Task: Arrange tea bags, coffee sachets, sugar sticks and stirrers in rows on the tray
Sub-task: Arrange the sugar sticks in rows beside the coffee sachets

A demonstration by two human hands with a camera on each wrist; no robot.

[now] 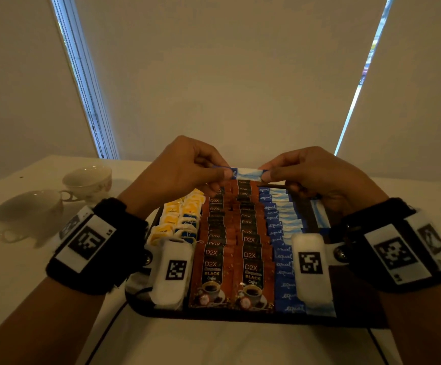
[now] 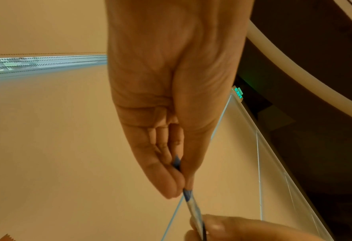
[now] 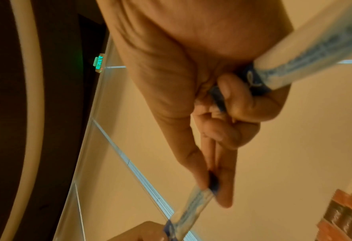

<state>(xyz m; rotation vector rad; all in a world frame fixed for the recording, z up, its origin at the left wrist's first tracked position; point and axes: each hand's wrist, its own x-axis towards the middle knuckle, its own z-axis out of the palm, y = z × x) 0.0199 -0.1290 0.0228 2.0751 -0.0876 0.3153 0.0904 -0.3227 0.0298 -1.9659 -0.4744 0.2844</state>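
**Sugar stick held over tray, row placement pending**

Head view: both hands raised above far end of tray (image 1: 214, 316); left hand (image 1: 185, 164) and right hand (image 1: 317, 172) each pinch one end of a blue-white sugar stick (image 1: 248, 173), held level, clear of the rows; tray already carries tea bags (image 1: 180, 217) at left, coffee sachets (image 1: 230, 246) mid, sugar sticks (image 1: 280, 233) at right; two cups (image 1: 56, 198) on table, left. Step, I judge: sugar row; next needs stick lowered, aligned w/ row.

Left wrist view: thumb and fingers (image 2: 170, 181) closed on stick's blue end; stick thin, flat.

Right wrist view: thumb and fingertips pinch stick's other end; a second stick (image 3: 307, 53) tucked under curled fingers.
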